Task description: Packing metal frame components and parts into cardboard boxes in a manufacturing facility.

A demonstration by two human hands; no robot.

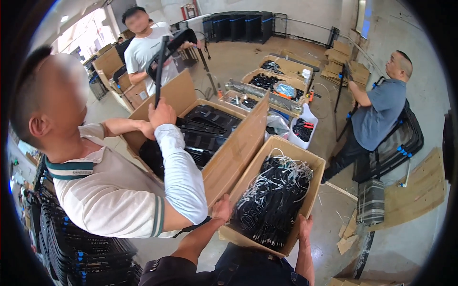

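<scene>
A person in a white polo shirt (119, 190) stands close on the left and grips a black bar (160, 71) over a big open carton of black frame parts (210, 128). Behind, a person in a white T-shirt (145, 50) holds another black part. On the right, a person in a grey-blue shirt (381, 112) sits among flat cardboard sheets (420, 186). More open cartons (276, 78) stand on the concrete floor (238, 57).

An open brown cardboard box (267, 200), tilted, is heaped with black parts (269, 200) tangled in white ties.
</scene>
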